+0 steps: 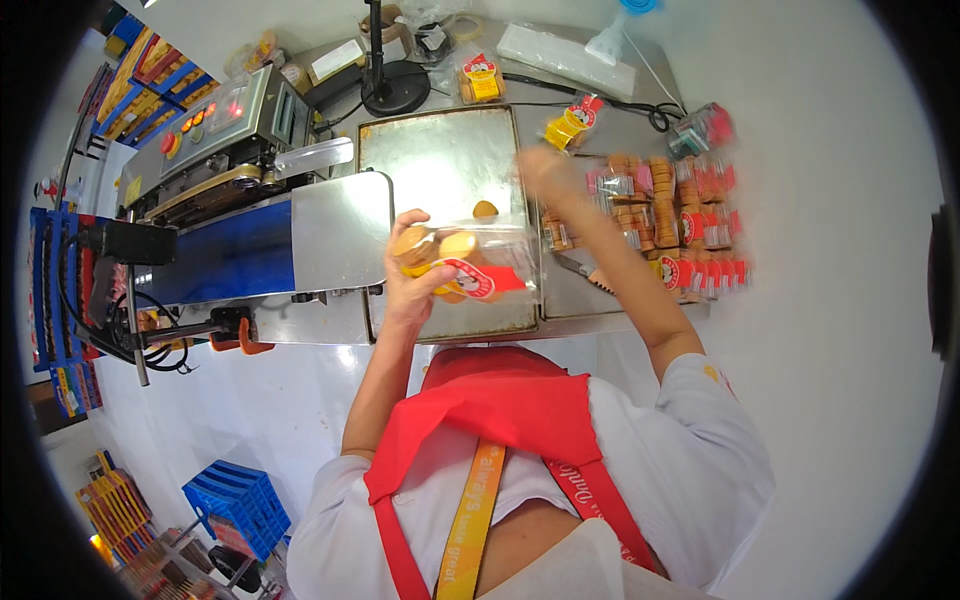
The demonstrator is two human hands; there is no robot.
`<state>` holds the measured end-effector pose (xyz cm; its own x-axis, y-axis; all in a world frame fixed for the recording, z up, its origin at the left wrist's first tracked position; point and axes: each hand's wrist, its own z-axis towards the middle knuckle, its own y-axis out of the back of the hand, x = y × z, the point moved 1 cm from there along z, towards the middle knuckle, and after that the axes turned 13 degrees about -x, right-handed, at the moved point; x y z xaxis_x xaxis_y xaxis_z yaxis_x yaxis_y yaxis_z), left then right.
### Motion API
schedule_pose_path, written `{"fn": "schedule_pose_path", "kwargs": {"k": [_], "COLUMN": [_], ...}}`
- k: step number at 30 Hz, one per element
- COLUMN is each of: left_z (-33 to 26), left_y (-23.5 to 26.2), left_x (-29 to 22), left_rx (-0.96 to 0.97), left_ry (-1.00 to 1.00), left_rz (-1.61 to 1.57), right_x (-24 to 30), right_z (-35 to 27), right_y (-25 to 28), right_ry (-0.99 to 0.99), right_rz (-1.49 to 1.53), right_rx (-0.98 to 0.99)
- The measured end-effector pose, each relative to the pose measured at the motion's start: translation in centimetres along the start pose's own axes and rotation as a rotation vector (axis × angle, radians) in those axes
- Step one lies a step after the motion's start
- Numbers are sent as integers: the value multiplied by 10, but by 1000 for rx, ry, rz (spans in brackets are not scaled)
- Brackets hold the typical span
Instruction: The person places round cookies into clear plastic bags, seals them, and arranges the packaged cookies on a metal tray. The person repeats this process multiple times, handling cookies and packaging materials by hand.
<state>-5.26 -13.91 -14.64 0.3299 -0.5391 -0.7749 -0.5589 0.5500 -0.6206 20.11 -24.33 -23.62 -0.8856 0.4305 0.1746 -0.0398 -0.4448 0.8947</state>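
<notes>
My left hand (408,287) is closed around a clear plastic bag of round cookies (500,245) with a red and yellow label, held over the metal tray (430,150). The bag's unfilled clear end points to the right. A single loose cookie (485,209) lies on the tray just beyond the bag. My right hand (547,173) is smeared by motion over the tray's right edge, so its fingers do not show clearly. Just beyond it lies a small packet with a yellow and red label (571,122).
Packed cookie bags (665,215) lie in rows at the right. To the left stands a machine (225,130) with lit buttons and a blue conveyor belt (225,255). A black round stand (396,88), a labelled cookie packet (481,80) and a cable (600,98) occupy the back.
</notes>
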Motion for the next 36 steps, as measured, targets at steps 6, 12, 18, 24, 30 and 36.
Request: {"fn": "schedule_pose_path", "kwargs": {"k": [6, 12, 18, 24, 30, 36], "left_z": [44, 112, 119, 103, 88, 78], "left_y": [-39, -57, -64, -58, -49, -27], "left_x": [75, 156, 169, 131, 93, 87], "left_rx": [126, 103, 60, 126, 139, 84], "left_ry": [175, 130, 296, 201, 170, 157], "left_rz": [-74, 157, -90, -155, -208, -150], "right_x": [-228, -198, -110, -48, -29, 8], "right_z": [57, 75, 37, 12, 0, 17], "right_y": [-1, 3, 85, 160, 151, 111], "right_ry": [-678, -439, -161, 8, -24, -223], "right_rz": [-70, 250, 811, 669, 896, 925], "right_rx": [-118, 359, 147, 188, 43, -42]}}
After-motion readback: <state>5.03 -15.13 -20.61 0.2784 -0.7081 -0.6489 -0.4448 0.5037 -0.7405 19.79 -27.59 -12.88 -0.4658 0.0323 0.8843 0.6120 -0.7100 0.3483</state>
